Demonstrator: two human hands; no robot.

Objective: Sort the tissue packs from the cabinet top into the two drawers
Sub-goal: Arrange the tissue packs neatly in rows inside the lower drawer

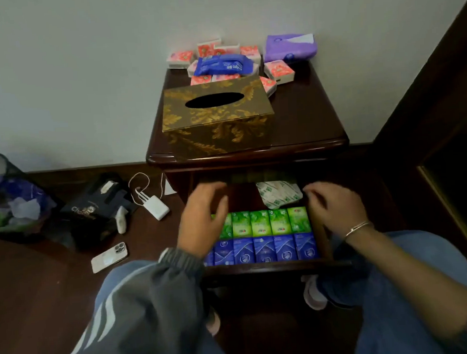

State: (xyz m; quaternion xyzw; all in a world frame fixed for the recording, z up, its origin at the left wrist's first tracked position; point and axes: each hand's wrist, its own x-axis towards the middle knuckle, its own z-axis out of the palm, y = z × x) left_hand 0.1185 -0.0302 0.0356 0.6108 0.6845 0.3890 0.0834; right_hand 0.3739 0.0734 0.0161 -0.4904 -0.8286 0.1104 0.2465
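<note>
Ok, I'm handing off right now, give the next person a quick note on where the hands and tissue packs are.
Left hand and right hand: both empty, open, over the open drawer.
Done: a row of green packs and a row of blue packs sit in the drawer, with a white-green pack behind them.
Left: pink packs, blue pack and purple pack lie on the cabinet top, behind the gold tissue box.
</note>
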